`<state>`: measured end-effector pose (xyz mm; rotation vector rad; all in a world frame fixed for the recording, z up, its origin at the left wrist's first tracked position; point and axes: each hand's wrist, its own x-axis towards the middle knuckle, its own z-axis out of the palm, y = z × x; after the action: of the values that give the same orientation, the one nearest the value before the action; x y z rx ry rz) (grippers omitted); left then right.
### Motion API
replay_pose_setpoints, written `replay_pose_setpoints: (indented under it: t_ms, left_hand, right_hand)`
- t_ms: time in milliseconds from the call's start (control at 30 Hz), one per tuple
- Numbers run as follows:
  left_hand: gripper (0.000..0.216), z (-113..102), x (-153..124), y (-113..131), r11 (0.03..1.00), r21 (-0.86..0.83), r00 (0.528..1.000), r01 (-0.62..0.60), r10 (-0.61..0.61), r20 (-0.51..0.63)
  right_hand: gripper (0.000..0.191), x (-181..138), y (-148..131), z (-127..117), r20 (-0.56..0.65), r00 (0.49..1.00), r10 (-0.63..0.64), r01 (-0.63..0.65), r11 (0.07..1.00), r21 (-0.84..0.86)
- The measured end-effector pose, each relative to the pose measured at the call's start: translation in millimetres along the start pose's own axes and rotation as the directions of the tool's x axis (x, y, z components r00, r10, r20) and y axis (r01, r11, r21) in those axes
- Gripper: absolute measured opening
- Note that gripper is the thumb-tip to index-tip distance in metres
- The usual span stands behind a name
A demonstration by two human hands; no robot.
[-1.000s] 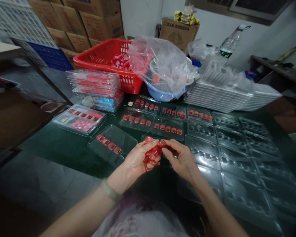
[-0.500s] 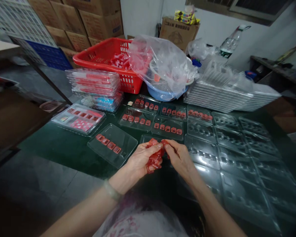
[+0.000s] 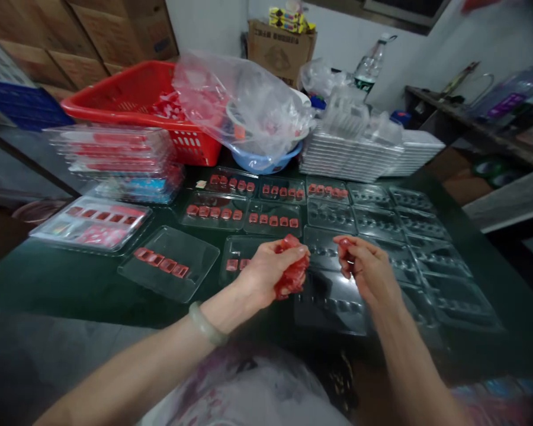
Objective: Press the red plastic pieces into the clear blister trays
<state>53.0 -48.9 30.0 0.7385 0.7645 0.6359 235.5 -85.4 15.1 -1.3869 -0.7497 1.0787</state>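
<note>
Red glossy pieces, small and bunched together, sit in the left hand. The fingers curl closed around the bunch, with the thumb across the top; several pieces protrude beyond the fingertips toward the right. The right hand is held apart from the left, thumb and forefinger pinched narrowly on a single red piece; the remaining fingers are loosely folded.

Both hands hover above a grid of clear plastic blister trays laid edge to edge on the dark green table surface. The partly loaded tray directly beyond the left hand carries two red pieces in its left pockets. The empty pocketed tray lies between the two hands. Trays in the far rows are loaded with rows of red pieces; trays to the right have empty pockets.

Open table surface is available to the left front, beside a lone clear tray holding four pieces. The far edge is crowded: red slatted plastic basket, clear plastic bag, blue bowl and a stack of empty clear trays. A stack of closed filled packs stands at the left.
</note>
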Motion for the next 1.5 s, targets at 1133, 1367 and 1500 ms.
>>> replay_pose_setpoints:
  t_ms: [1133, 1367, 1500]
  left_hand:
    - [0.015, 11, 14, -12, 0.175, 0.744, 0.716, -0.645, 0.479, 0.508]
    - [0.019, -9, 6, -14, 0.018, 0.825, 0.714, -0.564, 0.513, 0.477]
    - [0.028, -15, 4, -22, -0.095, 0.896, 0.718, -0.434, 0.564, 0.408]
  right_hand:
    - [0.033, -28, 13, 13, 0.29, 0.92, -0.262, 0.38, 0.772, -0.51]
    - [0.035, -25, 17, 41, 0.303, 0.91, -0.283, 0.411, 0.713, -0.568]
    - [0.038, -21, 19, 54, 0.335, 0.891, -0.306, 0.453, 0.648, -0.613]
